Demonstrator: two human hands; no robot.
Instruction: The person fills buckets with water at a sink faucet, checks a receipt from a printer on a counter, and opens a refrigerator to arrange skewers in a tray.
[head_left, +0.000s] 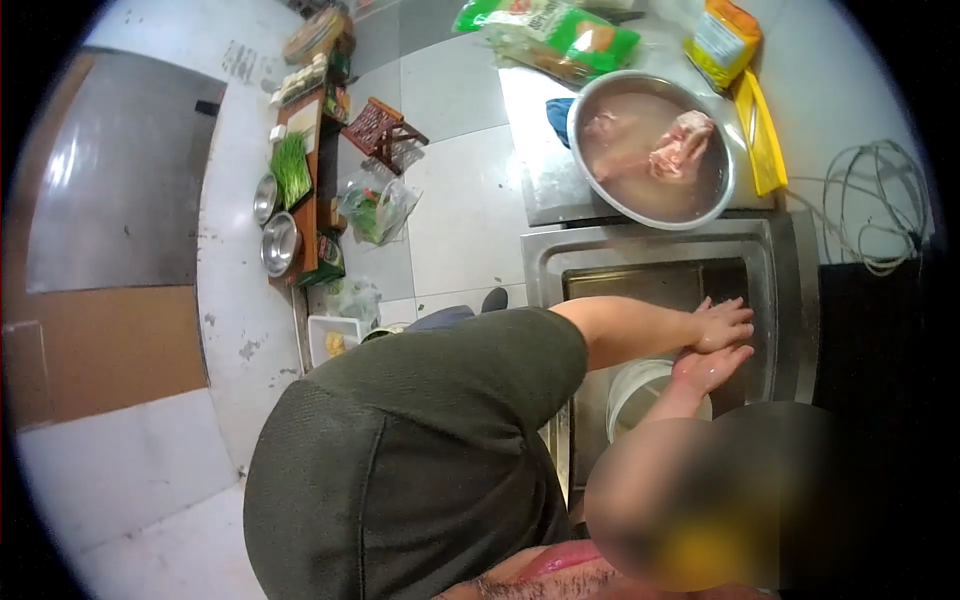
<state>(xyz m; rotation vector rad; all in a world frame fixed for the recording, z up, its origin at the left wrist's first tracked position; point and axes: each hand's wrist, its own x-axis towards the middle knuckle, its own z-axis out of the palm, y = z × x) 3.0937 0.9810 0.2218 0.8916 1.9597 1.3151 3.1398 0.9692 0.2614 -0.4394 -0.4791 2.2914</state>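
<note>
My left hand point(722, 325) reaches over the steel sink point(645, 240), its fingers stretched out and apart. Just below it in the view, my right hand point(712, 370) has its fingers extended and lies against the left hand near the palm and wrist. Both look wet, and no object shows between them. Under my right forearm a white bucket point(622, 395) stands in the sink, partly hidden. Beside the sink, a round metal basin point(648, 222) holds cloudy pinkish water with a large piece of raw meat point(683, 147) sticking out.
Behind the basin lie a green plastic package point(590, 42) and a yellow-orange bag point(722, 45). A yellow flat strip point(762, 135) and a coiled cable point(875, 205) are by the wall. Across the floor are a wooden stool point(385, 130), green stalks point(290, 170) and metal bowls point(281, 245).
</note>
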